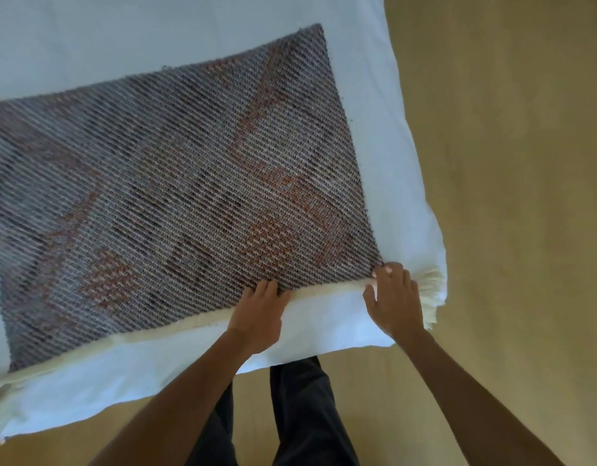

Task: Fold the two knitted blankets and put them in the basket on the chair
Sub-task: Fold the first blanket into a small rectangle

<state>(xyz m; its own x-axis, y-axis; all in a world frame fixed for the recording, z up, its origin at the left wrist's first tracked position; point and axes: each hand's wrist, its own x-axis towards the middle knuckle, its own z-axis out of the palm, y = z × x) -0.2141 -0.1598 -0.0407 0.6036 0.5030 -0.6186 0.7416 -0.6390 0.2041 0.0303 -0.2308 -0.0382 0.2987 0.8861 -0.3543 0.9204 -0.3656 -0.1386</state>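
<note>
A grey-purple knitted blanket [162, 183] with rust-orange patterns lies spread flat on a white bed. A cream fringe [324, 292] runs along its near edge and hangs off the bed's corner. My left hand [260, 311] rests on that near edge, fingers on the knit. My right hand [393, 297] pinches the blanket's near right corner at the fringe. No second blanket, basket or chair is in view.
The white bed sheet [374, 95] surrounds the blanket; the bed's corner is at the right. A tan wooden floor [509, 163] lies to the right and below. My dark-trousered legs [304, 415] stand against the bed's near edge.
</note>
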